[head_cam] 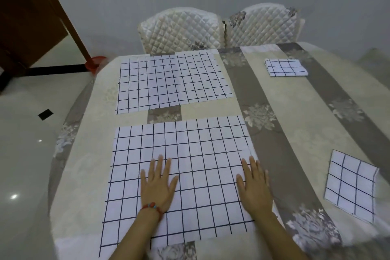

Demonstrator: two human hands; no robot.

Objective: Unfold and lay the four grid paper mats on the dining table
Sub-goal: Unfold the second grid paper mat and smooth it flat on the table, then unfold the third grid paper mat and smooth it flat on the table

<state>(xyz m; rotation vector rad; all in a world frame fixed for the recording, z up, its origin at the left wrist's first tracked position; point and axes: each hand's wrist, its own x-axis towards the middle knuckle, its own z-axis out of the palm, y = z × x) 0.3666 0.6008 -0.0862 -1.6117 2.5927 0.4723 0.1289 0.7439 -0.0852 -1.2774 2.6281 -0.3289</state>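
Second mat pressed flat; two mats are left folded.

The near mat is spread on the near left part of the dining table, with its long axis running left to right across the table, parallel to the far mat beyond it. The left hand and right hand are laid palm-down on it, fingers spread, nothing gripped. Creases are best smoothed outward from the middle toward the corners, the right edge squared. Two folded mats, one far right and one near right, are yet to be opened.
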